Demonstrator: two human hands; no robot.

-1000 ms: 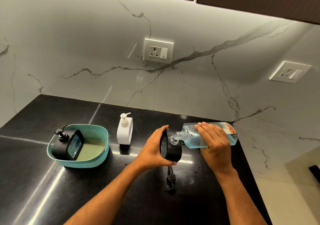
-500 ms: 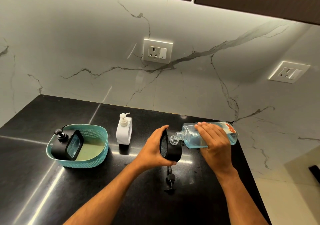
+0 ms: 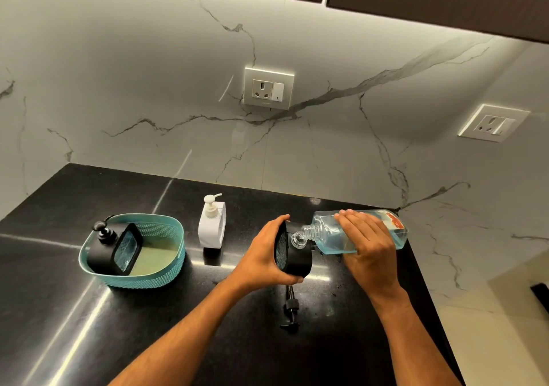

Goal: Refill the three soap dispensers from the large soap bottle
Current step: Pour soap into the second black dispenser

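My right hand (image 3: 367,244) grips the large clear soap bottle (image 3: 329,234), which lies tipped on its side with blue liquid inside and its open neck over the top of a black dispenser (image 3: 295,255). My left hand (image 3: 264,256) wraps around that black dispenser on the counter. Its black pump head (image 3: 290,308) lies loose on the counter just in front. A white pump dispenser (image 3: 212,225) stands upright to the left. A second black dispenser (image 3: 114,249) with its pump on sits inside a teal basket (image 3: 154,275).
The black stone counter (image 3: 74,326) ends at a marble wall behind and at a right edge close to the bottle. Wall sockets (image 3: 269,88) sit above the counter. A pale floor shows beyond the right edge.
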